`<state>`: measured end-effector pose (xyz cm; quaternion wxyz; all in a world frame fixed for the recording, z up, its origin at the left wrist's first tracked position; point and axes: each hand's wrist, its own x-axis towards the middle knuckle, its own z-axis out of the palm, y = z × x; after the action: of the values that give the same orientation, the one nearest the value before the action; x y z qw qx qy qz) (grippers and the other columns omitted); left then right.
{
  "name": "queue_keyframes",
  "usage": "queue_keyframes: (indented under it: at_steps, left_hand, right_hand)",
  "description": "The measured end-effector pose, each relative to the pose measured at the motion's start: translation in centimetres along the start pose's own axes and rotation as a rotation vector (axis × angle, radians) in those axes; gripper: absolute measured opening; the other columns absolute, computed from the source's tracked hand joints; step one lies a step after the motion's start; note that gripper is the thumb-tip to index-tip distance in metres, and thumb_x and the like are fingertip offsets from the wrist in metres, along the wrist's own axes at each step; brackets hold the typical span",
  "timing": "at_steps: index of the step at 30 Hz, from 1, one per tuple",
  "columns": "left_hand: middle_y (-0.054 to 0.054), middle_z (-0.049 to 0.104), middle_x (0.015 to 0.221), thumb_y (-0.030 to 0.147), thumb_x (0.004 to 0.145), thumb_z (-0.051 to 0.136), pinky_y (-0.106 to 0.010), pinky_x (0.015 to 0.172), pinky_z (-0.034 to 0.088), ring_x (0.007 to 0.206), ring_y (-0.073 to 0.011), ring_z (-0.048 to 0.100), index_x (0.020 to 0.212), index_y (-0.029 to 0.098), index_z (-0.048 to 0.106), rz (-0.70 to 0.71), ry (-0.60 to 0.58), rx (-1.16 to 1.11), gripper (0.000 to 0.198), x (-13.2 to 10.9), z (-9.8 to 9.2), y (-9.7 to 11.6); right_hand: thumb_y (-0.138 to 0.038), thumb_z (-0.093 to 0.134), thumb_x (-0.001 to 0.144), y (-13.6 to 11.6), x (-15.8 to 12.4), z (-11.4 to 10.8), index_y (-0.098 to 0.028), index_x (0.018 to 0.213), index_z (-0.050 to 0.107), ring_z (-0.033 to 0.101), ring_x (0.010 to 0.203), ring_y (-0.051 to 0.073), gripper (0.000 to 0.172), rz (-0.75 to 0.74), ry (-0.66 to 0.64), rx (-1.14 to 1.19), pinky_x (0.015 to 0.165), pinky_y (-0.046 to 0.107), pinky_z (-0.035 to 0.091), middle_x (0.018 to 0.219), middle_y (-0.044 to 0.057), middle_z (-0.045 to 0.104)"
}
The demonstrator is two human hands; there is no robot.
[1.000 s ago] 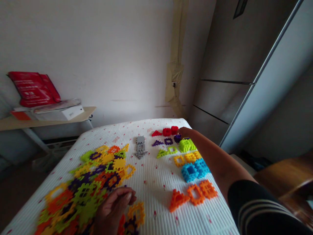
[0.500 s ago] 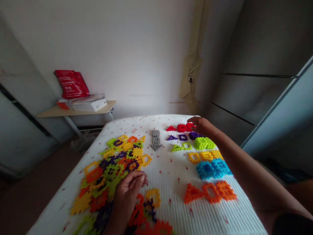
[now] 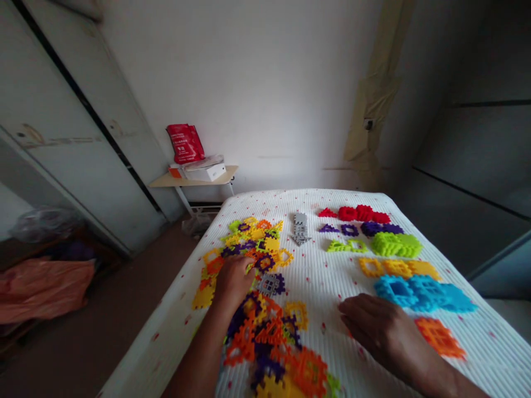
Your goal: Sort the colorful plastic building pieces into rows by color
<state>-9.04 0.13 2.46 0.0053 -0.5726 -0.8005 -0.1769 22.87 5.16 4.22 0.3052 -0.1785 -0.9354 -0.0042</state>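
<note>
My left hand (image 3: 234, 279) is over the mixed pile of interlocking plastic pieces (image 3: 246, 323) on the left. Its fingers are closed at the edge of a lime green piece (image 3: 249, 268), mostly hidden by the hand. Just right of it lies a grey window piece (image 3: 269, 284). Palm down, my right hand (image 3: 377, 326) reaches over the orange row with its fingers stretched out and holding nothing visible. It covers part of that row; an orange window piece (image 3: 440, 337) shows to its right. Blue pieces (image 3: 423, 293) lie just beyond it.
Farther back are rows of yellow (image 3: 398, 268), lime green (image 3: 396, 244), purple (image 3: 379, 228) and red (image 3: 363, 213) pieces. Grey pieces (image 3: 300, 228) form a column in the middle. A side table (image 3: 166, 181) with a red bag (image 3: 185, 143) stands by the wall.
My right hand has come back from the red row to the orange row. My left hand has moved farther into the pile, and a grey window piece now shows. The view has turned left.
</note>
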Motion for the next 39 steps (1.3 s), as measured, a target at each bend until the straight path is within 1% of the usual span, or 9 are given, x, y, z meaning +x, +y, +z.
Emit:
queue_keyframes:
  at_steps: [7,14,19,22,26,30,32,35,39]
  left_hand:
    - [-0.005,0.07,0.103,0.023,0.071,0.066,-0.033,0.091,0.04,0.101,-0.0218,0.058,0.108,0.025,0.066,0.06,-0.067,0.052,0.037,1.6,1.9,1.9]
    - [-0.006,0.066,0.112,0.019,0.072,0.062,-0.037,0.095,0.038,0.109,-0.0247,0.052,0.121,0.023,0.057,0.032,-0.006,0.077,0.049,1.4,1.9,2.5]
    - [-0.007,0.062,0.117,0.015,0.074,0.057,-0.036,0.1,0.038,0.111,-0.0224,0.052,0.125,0.02,0.051,0.148,0.163,-0.115,0.052,0.8,1.1,3.6]
    - [-0.006,0.061,0.117,0.016,0.071,0.058,-0.035,0.096,0.043,0.109,-0.0213,0.055,0.123,0.024,0.051,0.164,0.177,-0.322,0.052,0.0,1.0,4.9]
    - [-0.007,0.062,0.105,0.019,0.066,0.061,-0.032,0.079,0.051,0.093,-0.0204,0.061,0.117,0.021,0.055,0.057,0.045,-0.688,0.051,-2.1,1.4,7.8]
    - [-0.004,0.061,0.093,0.022,0.064,0.062,-0.029,0.07,0.052,0.078,-0.0167,0.063,0.119,0.019,0.052,-0.073,-0.123,-1.055,0.055,-3.9,2.7,10.6]
    - [-0.002,0.061,0.087,0.021,0.063,0.062,-0.028,0.068,0.051,0.073,-0.0155,0.063,0.114,0.018,0.055,-0.113,-0.184,-1.139,0.051,-4.3,3.7,11.6]
    - [-0.001,0.062,0.078,0.023,0.063,0.064,-0.028,0.068,0.051,0.072,-0.0165,0.062,0.103,0.016,0.061,-0.134,-0.252,-1.178,0.041,-4.4,5.0,12.3]
    - [0.0,0.061,0.071,0.033,0.066,0.066,-0.029,0.067,0.051,0.068,-0.0167,0.061,0.098,0.014,0.064,-0.192,-0.295,-1.267,0.038,-4.3,5.1,12.0]
  right_hand:
    - [-0.012,0.043,0.091,0.6,-1.0,1.3,-0.013,0.093,0.061,0.061,0.067,0.016,0.018,-0.048,0.07,-0.006,0.057,0.028,0.047,0.079,0.008,0.066]
    - [-0.012,0.045,0.09,1.1,-2.1,2.6,-0.013,0.093,0.061,0.061,0.068,0.016,0.017,-0.08,0.078,0.002,0.06,0.029,0.048,0.078,0.008,0.066]
    - [-0.011,0.042,0.09,1.2,-1.6,2.6,-0.013,0.09,0.061,0.061,0.066,0.016,0.019,-0.052,0.045,0.015,0.058,0.029,0.048,0.076,0.008,0.065]
    - [-0.012,0.042,0.09,1.2,-1.5,2.6,-0.014,0.092,0.061,0.061,0.067,0.016,0.019,-0.031,0.048,0.023,0.059,0.029,0.049,0.077,0.009,0.066]
    - [-0.012,0.044,0.089,1.0,-1.4,2.6,-0.014,0.106,0.057,0.064,0.08,0.018,0.021,0.016,0.079,0.044,0.067,0.03,0.053,0.094,0.011,0.067]
    - [-0.023,0.05,0.087,0.3,-1.1,2.8,-0.012,0.127,0.045,0.062,0.097,0.023,0.041,0.048,0.066,0.028,0.076,0.036,0.055,0.119,0.018,0.06]
    - [-0.026,0.049,0.088,-0.1,-1.0,3.3,-0.011,0.133,0.039,0.059,0.104,0.025,0.049,0.062,0.071,0.024,0.08,0.038,0.056,0.123,0.02,0.057]
    - [-0.018,0.043,0.09,-0.4,-1.0,4.3,-0.011,0.134,0.037,0.06,0.106,0.024,0.045,0.093,0.095,0.023,0.08,0.035,0.056,0.121,0.02,0.058]
    - [-0.011,0.039,0.088,-0.4,-1.1,4.8,-0.016,0.131,0.042,0.061,0.103,0.022,0.043,0.145,0.1,0.045,0.079,0.034,0.056,0.119,0.017,0.06]
